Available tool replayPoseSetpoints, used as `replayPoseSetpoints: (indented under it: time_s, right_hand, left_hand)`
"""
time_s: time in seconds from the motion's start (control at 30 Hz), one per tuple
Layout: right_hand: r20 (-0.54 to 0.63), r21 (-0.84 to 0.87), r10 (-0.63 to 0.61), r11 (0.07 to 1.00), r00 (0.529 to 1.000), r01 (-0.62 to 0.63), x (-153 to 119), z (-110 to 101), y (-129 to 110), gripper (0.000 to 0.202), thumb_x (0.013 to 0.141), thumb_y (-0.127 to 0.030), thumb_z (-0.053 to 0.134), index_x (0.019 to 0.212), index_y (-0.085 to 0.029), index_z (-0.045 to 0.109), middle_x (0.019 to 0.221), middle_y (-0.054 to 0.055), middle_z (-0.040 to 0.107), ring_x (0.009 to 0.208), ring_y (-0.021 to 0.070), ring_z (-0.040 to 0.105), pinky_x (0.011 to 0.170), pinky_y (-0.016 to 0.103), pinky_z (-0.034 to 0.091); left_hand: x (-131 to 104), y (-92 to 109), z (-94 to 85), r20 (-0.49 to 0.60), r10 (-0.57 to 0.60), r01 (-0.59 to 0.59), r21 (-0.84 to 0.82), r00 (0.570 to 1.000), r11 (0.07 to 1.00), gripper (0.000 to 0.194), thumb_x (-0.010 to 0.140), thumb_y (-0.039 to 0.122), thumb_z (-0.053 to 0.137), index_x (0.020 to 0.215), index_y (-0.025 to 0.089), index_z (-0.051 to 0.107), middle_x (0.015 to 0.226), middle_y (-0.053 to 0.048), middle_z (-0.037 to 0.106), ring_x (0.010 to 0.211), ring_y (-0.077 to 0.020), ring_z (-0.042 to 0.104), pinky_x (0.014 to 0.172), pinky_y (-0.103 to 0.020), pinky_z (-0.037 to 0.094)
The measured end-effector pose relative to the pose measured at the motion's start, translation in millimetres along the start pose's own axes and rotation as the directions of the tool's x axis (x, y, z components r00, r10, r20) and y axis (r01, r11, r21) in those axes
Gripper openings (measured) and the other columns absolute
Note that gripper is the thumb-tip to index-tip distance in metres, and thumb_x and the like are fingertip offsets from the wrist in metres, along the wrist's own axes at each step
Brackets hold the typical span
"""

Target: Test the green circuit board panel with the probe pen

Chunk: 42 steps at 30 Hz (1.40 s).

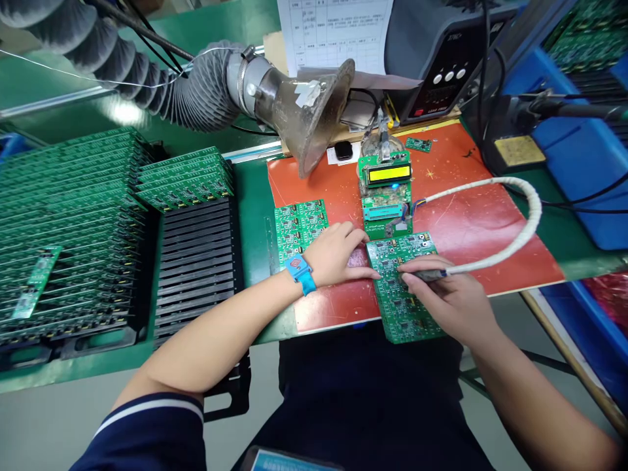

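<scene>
A green circuit board panel [395,297] lies at the front edge of the red mat, its lower end jutting past the edge; it looks like the top of a stack. My right hand [454,297] pinches a dark programming probe [430,275], with its tip at the board's surface. A white-wrapped cable [532,216] loops from the probe to a programmer board [387,191] with a lit yellow display. Thumb and fingers apart, my left hand [338,254] rests against the panel's left edge. Partly behind that hand lies another green panel [299,226].
Left of the mat, a black slotted rack [196,261] holds several upright boards, beside a fuller rack [69,229]. A fume hose funnel [314,111] hangs over the mat's back edge. A soldering station [441,65] stands behind; blue bins [574,157] are at right.
</scene>
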State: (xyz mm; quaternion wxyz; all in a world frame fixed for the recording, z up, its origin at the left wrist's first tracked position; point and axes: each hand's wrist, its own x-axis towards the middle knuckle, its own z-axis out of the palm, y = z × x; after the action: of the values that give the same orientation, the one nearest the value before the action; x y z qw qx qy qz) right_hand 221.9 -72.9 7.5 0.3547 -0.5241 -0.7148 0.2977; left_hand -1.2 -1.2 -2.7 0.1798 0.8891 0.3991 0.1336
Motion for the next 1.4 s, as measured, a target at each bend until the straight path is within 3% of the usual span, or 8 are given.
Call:
replayPoseSetpoints:
  time_s: [0.4,1.4]
  right_hand:
    - [-0.005,-0.077,-0.098,0.992,0.995,0.098,1.6,3.0,0.8,0.007,0.088,-0.022,0.058,0.092,-0.022,0.064,0.090,0.003,0.065,0.087,0.0188,0.063,0.077,0.032,0.053]
    - [-0.004,-0.038,-0.054,0.998,0.999,0.054,0.7,1.7,0.4,0.006,0.088,-0.024,0.059,0.089,-0.022,0.064,0.090,0.004,0.066,0.088,0.0200,0.064,0.081,0.034,0.053]
  left_hand:
    - [-0.3,-0.4,2.1,0.005,0.004,-0.004,-0.008,1.000,1.000,0.064,0.076,0.072,0.055,0.105,0.015,0.054,0.097,-0.008,0.057,0.089,-0.0227,0.054,0.079,-0.035,0.045]
    - [-1.2,-2.1,3.2,0.004,0.002,-0.002,-0.028,1.000,1.000,0.067,0.076,0.076,0.050,0.105,0.016,0.054,0.096,-0.008,0.057,0.089,-0.0228,0.054,0.080,-0.036,0.045]
